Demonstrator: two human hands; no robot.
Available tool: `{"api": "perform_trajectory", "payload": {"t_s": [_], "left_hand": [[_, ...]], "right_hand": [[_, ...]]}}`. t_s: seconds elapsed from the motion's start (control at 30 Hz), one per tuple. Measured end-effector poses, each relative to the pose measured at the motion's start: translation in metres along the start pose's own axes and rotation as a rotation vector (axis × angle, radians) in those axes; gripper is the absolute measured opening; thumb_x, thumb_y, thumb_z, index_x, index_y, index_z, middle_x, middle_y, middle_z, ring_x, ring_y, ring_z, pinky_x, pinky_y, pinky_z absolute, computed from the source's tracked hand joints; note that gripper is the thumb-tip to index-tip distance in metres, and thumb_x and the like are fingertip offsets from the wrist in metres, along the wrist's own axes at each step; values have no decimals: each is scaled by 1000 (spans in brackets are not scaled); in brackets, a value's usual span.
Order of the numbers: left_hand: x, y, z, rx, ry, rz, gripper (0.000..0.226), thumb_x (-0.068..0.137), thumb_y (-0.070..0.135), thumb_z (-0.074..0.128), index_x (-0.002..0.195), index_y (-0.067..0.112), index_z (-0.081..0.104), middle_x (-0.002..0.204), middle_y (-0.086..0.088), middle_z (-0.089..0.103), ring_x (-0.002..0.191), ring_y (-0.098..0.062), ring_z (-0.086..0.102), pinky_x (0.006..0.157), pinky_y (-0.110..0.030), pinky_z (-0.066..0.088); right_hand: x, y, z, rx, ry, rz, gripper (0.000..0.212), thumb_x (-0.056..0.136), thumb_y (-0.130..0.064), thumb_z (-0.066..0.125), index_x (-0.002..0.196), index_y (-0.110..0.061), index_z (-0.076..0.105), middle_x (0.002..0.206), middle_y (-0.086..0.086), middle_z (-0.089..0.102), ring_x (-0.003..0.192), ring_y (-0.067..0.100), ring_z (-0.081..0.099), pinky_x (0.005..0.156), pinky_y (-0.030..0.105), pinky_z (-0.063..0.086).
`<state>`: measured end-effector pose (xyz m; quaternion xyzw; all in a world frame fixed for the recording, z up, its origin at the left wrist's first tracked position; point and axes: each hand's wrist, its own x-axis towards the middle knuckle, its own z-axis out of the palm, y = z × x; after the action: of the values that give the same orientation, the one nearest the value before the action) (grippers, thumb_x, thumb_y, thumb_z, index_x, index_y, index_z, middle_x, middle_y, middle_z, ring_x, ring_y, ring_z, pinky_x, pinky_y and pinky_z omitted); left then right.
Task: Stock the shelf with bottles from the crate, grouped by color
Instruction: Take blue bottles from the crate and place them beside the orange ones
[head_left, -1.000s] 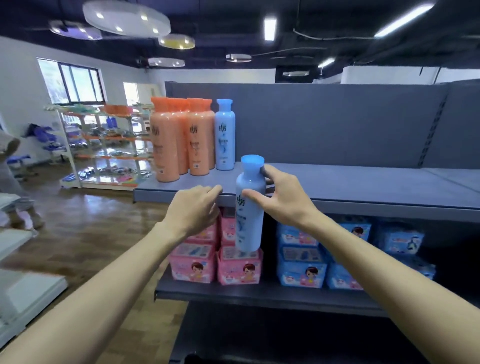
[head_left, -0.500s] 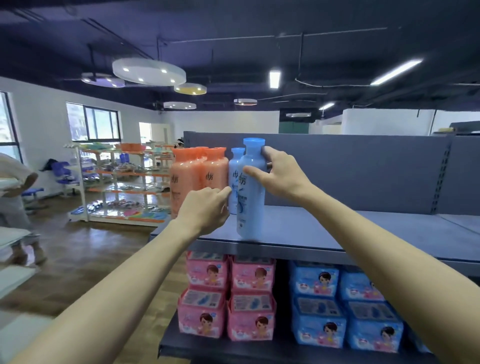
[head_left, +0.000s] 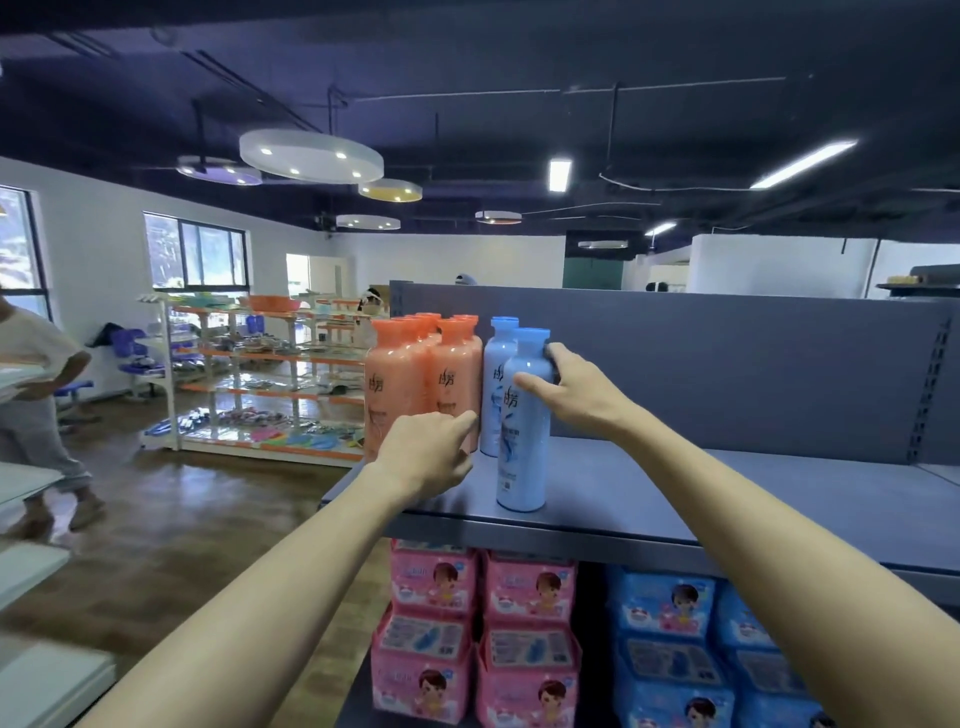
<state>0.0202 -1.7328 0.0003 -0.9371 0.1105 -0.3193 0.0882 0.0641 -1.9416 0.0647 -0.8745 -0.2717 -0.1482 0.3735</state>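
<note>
A light blue bottle (head_left: 523, 431) stands upright near the front of the grey top shelf (head_left: 701, 499). My right hand (head_left: 576, 392) grips its shoulder just below the cap. Right behind it stands a second blue bottle (head_left: 496, 374). Several orange bottles (head_left: 415, 379) are grouped to their left at the shelf's end. My left hand (head_left: 431, 457) hovers with loosely curled fingers in front of the orange bottles and holds nothing. The crate is out of view.
Pink packs (head_left: 478, 634) and blue packs (head_left: 675, 649) fill the lower shelf. The top shelf stretches bare to the right against a grey back panel (head_left: 727, 364). A person (head_left: 36, 395) walks at the far left beside another display rack (head_left: 249, 374).
My right hand has lifted the blue bottle from below the shelf edge and set it down on the top shelf in front of the other blue bottle. My left hand rose along with it.
</note>
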Motion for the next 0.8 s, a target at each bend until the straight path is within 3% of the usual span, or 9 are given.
{"api": "perform_trajectory", "payload": {"t_s": [0.1,0.2,0.27,0.4,0.57,0.8], "left_hand": [[-2,-4,12,-17,-31,-11,24,87,32,47,108,18,47,91,-2,65,78,-27,60,60,-33,45],[-1,-7,22,-42,-60,-15,28,88,34,47,112,20,46,96,-3,66,83,-29,61,62,-35,44],[0,-7,26,-51,-52,-11,28,88,34,47,112,20,46,96,-4,66,83,-29,61,61,-35,43],[0,-6,30,-62,-31,11,28,88,33,48,113,20,47,98,-4,66,84,-30,61,60,-34,39],[2,-8,38,-89,-26,21,28,86,33,48,111,20,47,99,-5,67,87,-31,61,65,-37,44],[7,-8,53,-81,-18,21,28,87,33,47,111,19,46,98,-4,66,89,-31,62,62,-34,40]], "right_hand": [[-3,-7,-2,-71,9,30,45,87,-53,61,116,-20,50,112,1,61,95,18,59,65,24,46],[-9,-12,9,-258,68,110,81,66,-67,75,122,-19,41,110,5,49,93,24,57,73,36,53],[-19,-11,24,-285,84,177,92,58,-61,85,122,-19,33,108,6,46,91,27,58,76,42,54],[-43,2,61,-208,118,250,81,61,-45,90,105,-15,30,108,5,43,93,28,55,70,36,47],[-54,12,83,-214,237,274,72,67,-45,87,101,-14,31,104,4,50,92,32,57,69,38,46],[-26,23,80,-151,49,361,54,78,-35,80,106,-10,42,108,10,59,94,29,59,78,44,54]]}}
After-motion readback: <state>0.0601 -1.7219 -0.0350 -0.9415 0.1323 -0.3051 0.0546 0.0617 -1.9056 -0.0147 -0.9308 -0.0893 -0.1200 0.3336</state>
